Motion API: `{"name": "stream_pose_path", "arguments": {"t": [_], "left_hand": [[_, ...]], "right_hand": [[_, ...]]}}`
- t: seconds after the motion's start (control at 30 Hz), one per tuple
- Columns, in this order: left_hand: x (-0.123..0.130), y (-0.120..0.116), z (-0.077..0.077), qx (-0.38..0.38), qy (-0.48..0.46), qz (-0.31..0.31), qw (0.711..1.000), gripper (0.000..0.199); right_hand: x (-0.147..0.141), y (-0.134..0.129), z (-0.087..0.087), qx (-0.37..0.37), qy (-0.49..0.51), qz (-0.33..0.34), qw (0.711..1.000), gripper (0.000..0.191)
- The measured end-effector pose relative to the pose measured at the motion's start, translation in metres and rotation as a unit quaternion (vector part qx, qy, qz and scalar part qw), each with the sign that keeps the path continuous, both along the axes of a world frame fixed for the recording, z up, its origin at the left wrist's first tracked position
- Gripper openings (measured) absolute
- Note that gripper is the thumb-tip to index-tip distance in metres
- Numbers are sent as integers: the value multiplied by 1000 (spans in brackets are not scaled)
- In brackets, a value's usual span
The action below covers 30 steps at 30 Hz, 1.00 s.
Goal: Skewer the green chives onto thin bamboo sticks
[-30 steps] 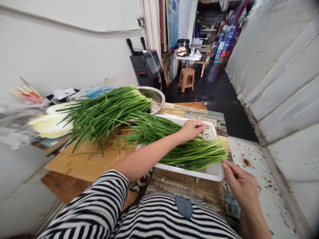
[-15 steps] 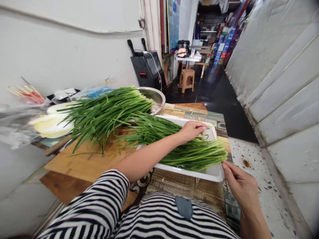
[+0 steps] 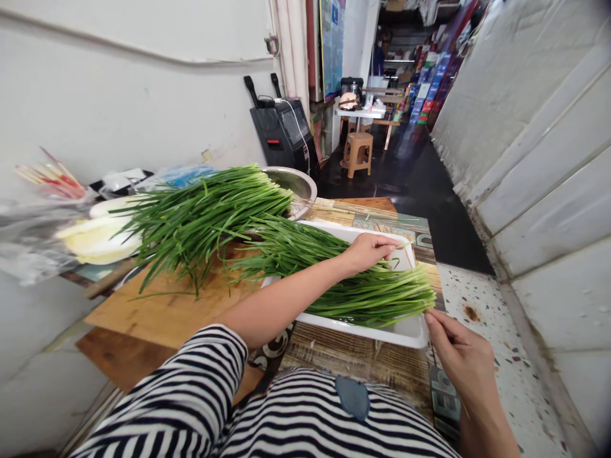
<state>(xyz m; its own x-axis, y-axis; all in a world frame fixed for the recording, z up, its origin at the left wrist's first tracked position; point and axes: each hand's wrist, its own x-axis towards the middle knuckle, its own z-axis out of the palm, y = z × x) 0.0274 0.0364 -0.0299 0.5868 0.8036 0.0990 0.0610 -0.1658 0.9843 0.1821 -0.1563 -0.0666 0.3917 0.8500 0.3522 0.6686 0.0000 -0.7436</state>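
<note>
A thick bunch of garlic chives (image 3: 367, 292) lies in a white plastic tray (image 3: 365, 329), pale stem ends toward the right. My left hand (image 3: 370, 252) reaches across above the bunch, fingers closed on a thin pale chive stalk (image 3: 405, 244) near the tray's far right corner. At the near right corner, my right hand (image 3: 462, 348) pinches thumb and forefinger together right beside the stem ends. What that pinch holds is too small to make out. A second big heap of garlic chives (image 3: 205, 219) rests to the left, partly over a metal bowl (image 3: 305, 184).
Wooden boards (image 3: 157, 312) lie at the left of the printed-wood table (image 3: 344, 359). Beyond are a pale cabbage (image 3: 95, 238), plastic bags and a cup of sticks (image 3: 57, 181). A black speaker (image 3: 281, 130) stands by the wall. Farther off is a brown stool (image 3: 358, 154).
</note>
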Motion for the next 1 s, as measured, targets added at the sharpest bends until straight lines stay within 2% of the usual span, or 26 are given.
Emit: {"name": "stream_pose_path", "arguments": {"t": [0.17,0.27,0.33,0.37,0.4,0.47,0.53,0.67,0.77,0.87,1.0], "left_hand": [[0,-2,-3,40,48,-8,998,30],[-2,-6,-1,110,99,-88,985,29],[-5,-5,5,177,118,-153,965,26],[-7,-3,8,208,122,-165,956,25],[-9,1,11,235,130,-154,951,24],[-14,10,13,281,176,-90,939,26],[-17,18,10,322,262,-29,909,27],[-15,24,-4,374,417,-29,828,18],[-12,22,-9,379,471,-23,796,17],[-12,20,-8,374,461,-28,804,14],[-14,21,-2,311,395,5,864,14]], "right_hand": [[1,0,-2,-8,-9,-4,1000,33],[0,0,-2,-7,1,-13,1000,33],[-2,0,-2,-6,6,-17,1000,33],[-2,0,-2,-4,9,-18,1000,33],[-3,0,-1,-4,10,-20,1000,34],[-3,-1,-1,-9,6,-25,1000,37],[-2,-2,-2,-16,-1,-28,999,38],[0,-3,-4,-20,-8,-30,999,40],[1,-3,-5,-22,-12,-28,999,42],[0,-3,-4,-18,-16,-27,999,41],[0,-2,-3,-8,-13,-25,1000,39]]}}
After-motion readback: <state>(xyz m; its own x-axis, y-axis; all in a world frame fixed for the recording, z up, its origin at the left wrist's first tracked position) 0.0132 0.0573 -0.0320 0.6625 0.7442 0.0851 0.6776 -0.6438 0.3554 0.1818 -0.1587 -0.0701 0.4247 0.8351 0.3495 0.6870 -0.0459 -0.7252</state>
